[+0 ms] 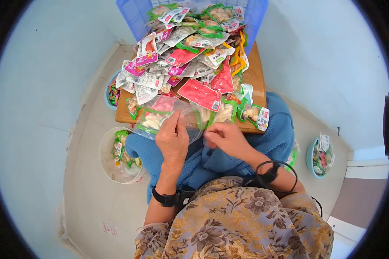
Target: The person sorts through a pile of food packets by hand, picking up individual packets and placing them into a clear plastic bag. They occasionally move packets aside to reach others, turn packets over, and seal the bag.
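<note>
My left hand (173, 136) is closed, thumb against fingers, on the edge of a clear plastic bag (191, 118). Inside the bag a few snack packets show, one with a green border and pale contents. My right hand (231, 140) is beside the bag's right side with its fingers curled in; whatever lies between them is hidden. Just beyond it lies a green-edged packet of pale pieces (224, 113). A red packet (199, 94) rests in front of the heap. Near the table's right corner is another green-edged packet (251, 113).
A heap of mixed snack packets (177, 56) spills from a tipped blue basket (258, 21) over the wooden table (256, 82). On the floor stand a white bucket (106, 162) with packets, a left blue bowl (108, 97) and a right blue bowl (311, 162). A blue fleece cloth (276, 116) covers my lap.
</note>
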Demonstrator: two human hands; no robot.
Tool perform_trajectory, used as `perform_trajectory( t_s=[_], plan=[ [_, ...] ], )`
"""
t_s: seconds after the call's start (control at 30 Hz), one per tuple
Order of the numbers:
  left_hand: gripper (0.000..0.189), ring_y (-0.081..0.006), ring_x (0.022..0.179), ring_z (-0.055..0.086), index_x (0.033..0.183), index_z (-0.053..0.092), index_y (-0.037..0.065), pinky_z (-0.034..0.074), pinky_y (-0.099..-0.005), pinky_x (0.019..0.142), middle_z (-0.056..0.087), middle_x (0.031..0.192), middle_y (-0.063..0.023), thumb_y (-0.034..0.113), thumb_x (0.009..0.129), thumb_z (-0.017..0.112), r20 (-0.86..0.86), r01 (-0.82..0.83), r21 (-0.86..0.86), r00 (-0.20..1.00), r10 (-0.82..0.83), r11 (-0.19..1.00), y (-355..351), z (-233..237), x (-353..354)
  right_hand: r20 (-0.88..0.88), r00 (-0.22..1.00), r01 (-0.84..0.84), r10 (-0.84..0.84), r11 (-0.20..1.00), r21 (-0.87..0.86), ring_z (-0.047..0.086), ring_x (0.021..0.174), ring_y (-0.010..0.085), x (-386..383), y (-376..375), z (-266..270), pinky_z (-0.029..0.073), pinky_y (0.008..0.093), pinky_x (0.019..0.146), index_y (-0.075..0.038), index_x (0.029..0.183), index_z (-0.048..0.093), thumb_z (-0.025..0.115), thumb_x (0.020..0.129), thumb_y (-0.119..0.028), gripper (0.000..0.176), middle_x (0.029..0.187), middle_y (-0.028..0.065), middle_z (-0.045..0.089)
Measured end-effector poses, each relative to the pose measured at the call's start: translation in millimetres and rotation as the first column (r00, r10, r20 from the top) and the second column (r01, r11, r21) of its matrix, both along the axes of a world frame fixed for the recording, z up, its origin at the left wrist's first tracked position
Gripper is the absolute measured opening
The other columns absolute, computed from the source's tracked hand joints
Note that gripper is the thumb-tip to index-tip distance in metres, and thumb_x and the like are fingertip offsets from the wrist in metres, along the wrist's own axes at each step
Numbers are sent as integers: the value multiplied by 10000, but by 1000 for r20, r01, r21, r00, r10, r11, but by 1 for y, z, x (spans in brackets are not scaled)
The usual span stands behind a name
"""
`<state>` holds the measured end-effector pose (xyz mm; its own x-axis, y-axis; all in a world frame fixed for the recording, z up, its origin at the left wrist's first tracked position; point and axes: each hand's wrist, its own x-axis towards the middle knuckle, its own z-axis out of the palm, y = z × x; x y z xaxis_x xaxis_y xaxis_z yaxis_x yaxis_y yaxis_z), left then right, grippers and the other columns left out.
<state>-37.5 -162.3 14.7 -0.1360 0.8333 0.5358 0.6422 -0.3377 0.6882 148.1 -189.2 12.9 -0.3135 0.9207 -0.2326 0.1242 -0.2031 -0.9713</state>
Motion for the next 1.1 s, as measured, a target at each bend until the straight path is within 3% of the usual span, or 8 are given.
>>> perform_trajectory(
  t_s=[0.13,0.2,0.5,0.73,0.93,1.0,1.03,1.1],
  plan=[
    [162,-305,663,654,1044,708,16,519,-377,601,675,794,-160,87,901,682,11,6,28,1000,-6,1000,-2,1,2,-47,988,120,-147,923,-366,711,754,218,47,-33,-19,594,329,657,51,1041,624,599,992,-216,272,905,145,666],
    [193,-191,608,623,1059,713,-11,496,-317,579,687,775,-146,78,889,700,-11,14,-8,1000,-14,1000,-4,2,2,-151,922,204,-358,777,-595,719,742,257,56,-44,-33,607,346,634,36,1097,600,601,997,-247,301,880,144,655],
    [211,-135,558,542,1066,716,6,453,-293,537,629,696,-101,79,867,721,-18,-15,-58,1000,14,998,-12,6,2,-212,727,495,-653,713,-497,684,669,245,40,-39,-46,596,350,561,8,1012,530,669,955,-241,292,864,110,602],
    [222,-145,550,536,1065,712,9,452,-299,537,617,682,-93,63,850,724,-36,-7,-45,999,5,999,-16,4,2,-184,793,369,-581,698,-614,636,597,135,51,-47,-58,529,287,489,-51,1016,607,703,934,-203,197,803,20,608],
    [240,-155,548,536,1076,710,24,453,-305,539,599,667,-88,61,840,729,-66,-26,-69,998,22,997,-18,9,-2,-119,733,556,-670,691,-462,517,498,85,39,-47,-70,434,237,433,-38,989,658,722,901,-149,155,697,1,600],
    [246,-156,550,538,1082,709,30,456,-308,540,592,665,-84,58,839,729,-48,-25,-51,999,22,998,-18,7,-3,-129,771,610,-624,781,-134,576,629,71,40,-48,-63,484,229,554,-26,968,648,669,913,-70,73,809,20,654],
    [246,-156,550,538,1082,709,30,456,-308,540,592,665,-84,58,839,729,-47,-28,-51,999,26,998,-19,6,-4,-128,773,607,-621,783,-133,576,629,71,41,-46,-61,484,229,554,-26,968,648,669,913,-70,73,809,20,654],
    [247,-157,553,539,1083,706,29,459,-310,541,595,677,-84,50,838,728,-52,-18,-47,999,16,999,-18,6,-4,-332,726,686,-603,669,286,602,785,64,44,-39,-54,504,224,707,-11,958,634,611,916,0,50,930,44,676]
  ],
)
